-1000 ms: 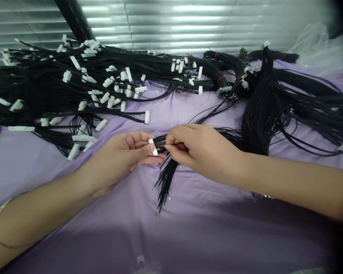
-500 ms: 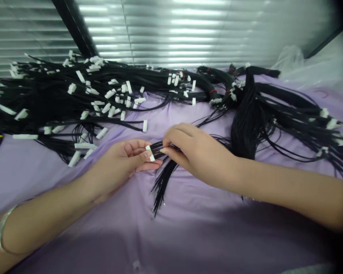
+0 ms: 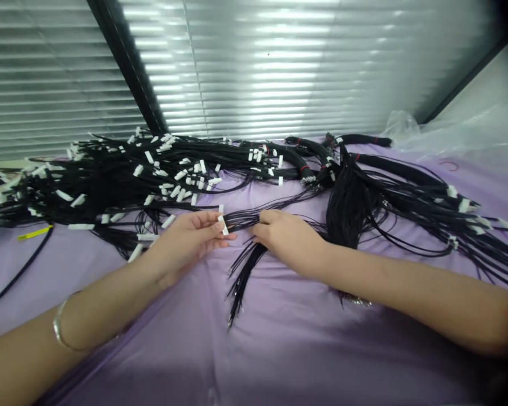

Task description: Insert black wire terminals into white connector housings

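Note:
My left hand (image 3: 195,239) pinches a small white connector (image 3: 223,225) between thumb and fingers. Thin black wires (image 3: 241,217) run from that connector to the right. Just right of it, my right hand (image 3: 283,237) has its fingers pressed together at the wires; what its fingertips hold is too small to make out. Below the right fingertips, a bunch of loose black wires (image 3: 246,276) with shiny metal ends lies fanned on the purple cloth (image 3: 279,338).
Behind the left hand lies a big pile of black cables (image 3: 110,186) with white connectors. A thick black wire bundle (image 3: 347,203) and more cables are at the right. A yellow-tagged cable (image 3: 23,276) lies far left. Window blinds (image 3: 254,73) stand behind, clear plastic (image 3: 457,135) back right.
The camera view has tilted up, so the cables appear lower. My right hand has moved slightly away from the connector along the wires. My left hand still pinches the connector.

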